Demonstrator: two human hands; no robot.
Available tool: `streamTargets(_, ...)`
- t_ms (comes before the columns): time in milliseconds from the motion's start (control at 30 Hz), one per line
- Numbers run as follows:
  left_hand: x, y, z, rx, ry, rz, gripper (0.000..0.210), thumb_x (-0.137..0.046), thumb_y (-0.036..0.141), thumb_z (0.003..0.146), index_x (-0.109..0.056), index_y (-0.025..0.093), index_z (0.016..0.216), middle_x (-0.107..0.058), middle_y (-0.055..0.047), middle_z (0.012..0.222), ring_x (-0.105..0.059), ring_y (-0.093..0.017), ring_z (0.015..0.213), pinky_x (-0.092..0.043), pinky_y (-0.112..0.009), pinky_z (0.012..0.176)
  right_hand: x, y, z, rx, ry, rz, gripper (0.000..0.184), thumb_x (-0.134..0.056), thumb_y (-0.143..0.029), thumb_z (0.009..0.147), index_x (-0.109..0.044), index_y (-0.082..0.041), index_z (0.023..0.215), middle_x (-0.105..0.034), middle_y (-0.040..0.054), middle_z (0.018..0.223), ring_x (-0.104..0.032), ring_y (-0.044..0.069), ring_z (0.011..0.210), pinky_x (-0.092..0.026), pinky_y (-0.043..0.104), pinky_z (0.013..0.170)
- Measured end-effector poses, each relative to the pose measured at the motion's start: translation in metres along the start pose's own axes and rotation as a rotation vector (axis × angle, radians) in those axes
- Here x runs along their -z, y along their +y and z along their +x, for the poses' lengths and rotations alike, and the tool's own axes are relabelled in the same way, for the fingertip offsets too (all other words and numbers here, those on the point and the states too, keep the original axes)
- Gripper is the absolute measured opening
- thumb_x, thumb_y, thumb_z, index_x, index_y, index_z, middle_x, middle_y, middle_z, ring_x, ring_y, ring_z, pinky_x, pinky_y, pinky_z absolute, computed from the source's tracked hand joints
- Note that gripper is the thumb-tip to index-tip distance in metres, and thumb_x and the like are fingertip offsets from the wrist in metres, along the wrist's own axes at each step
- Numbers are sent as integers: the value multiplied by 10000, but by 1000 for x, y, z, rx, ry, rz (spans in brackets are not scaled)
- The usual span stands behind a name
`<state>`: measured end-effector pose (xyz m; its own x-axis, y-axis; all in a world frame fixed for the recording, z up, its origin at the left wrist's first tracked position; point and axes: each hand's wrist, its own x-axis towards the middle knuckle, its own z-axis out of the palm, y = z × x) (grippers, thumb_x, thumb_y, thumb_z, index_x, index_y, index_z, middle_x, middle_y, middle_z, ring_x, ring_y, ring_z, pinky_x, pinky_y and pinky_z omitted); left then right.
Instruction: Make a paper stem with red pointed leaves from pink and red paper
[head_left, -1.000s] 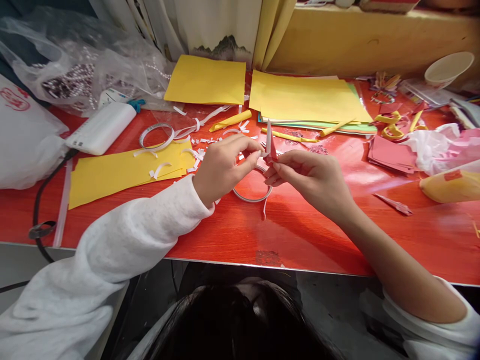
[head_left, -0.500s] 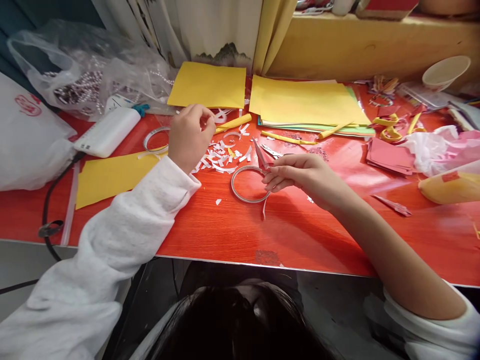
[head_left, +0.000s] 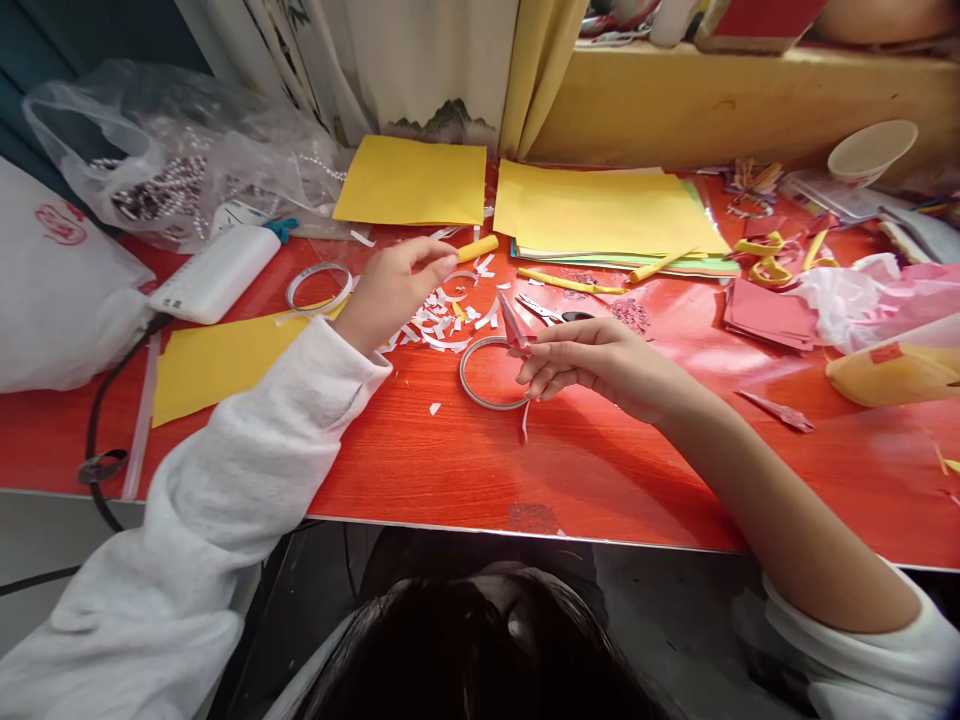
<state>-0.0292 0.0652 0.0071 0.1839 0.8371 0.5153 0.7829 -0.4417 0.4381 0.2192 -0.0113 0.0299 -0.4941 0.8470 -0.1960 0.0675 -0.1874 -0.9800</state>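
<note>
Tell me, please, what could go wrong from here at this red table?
The right hand could brush the scissors lying just beyond it. Its grip might crease the folded pink paper. The loose end of the tape roll might catch on that hand.

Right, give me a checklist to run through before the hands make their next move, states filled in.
1. Folded pink paper held: ok, in the right hand.
2. Left hand free: cannot tell; it is near the yellow paper roll, its grip unclear.
3. Scissors fully in sight: not ok; the blades show, but the right hand partly covers the handles.
4. Near tape roll lying flat: ok, though whether the right hand touches it is unclear.
5. Table free of scraps between the hands: not ok; white paper scraps are scattered there.
</note>
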Motion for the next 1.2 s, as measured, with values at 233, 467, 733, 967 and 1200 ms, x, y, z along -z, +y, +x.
streamTargets(233, 10, 49, -12, -7, -365, -644, 239, -575, 360, 844, -648, 154, 941, -690, -74, 855, -630, -136, 703, -493, -288, 616, 0, -1, -1, -76, -80, 77, 153, -655, -245, 793, -706, -123, 871, -721, 68, 783, -683, 119, 633, -570, 229, 630)
streamTargets(467, 11, 54, -14, 240, -482, -771, 226, -613, 356, 807, -665, 138, 838, -655, -55, 758, -593, -104, 616, -482, -245, 574, 2, -3, -2, -99, -122, 85, 121, -669, -236, 782, -693, -121, 812, -720, 69, 788, -690, 130, 653, -560, 220, 630)
streamTargets(733, 19, 70, -18, 299, -454, -988, 137, -603, 261, 814, -673, 167, 886, -623, -23, 730, -573, -88, 566, -472, -216, 500, 2, -6, -3, -160, -200, 140, 125, -628, -177, 796, -711, -113, 864, -718, 61, 753, -675, 113, 596, -551, 197, 596)
streamTargets(967, 13, 56, -13, 357, -288, -1061, 150, -602, 282, 829, -674, 157, 789, -588, -16, 670, -525, -56, 520, -440, -178, 462, 8, -6, -2, -125, -232, 155, 236, -647, -238, 808, -677, -153, 1025, -708, 42, 826, -665, 96, 656, -547, 198, 628)
streamTargets(1200, 9, 54, -13, 287, -146, -980, 179, -591, 358, 840, -651, 197, 789, -558, 5, 641, -506, -58, 481, -436, -202, 452, 2, -2, 0, 32, -132, 97, 572, -733, -252, 720, -509, -197, 1243, -626, 78, 1103, -634, 143, 861, -569, 244, 658)
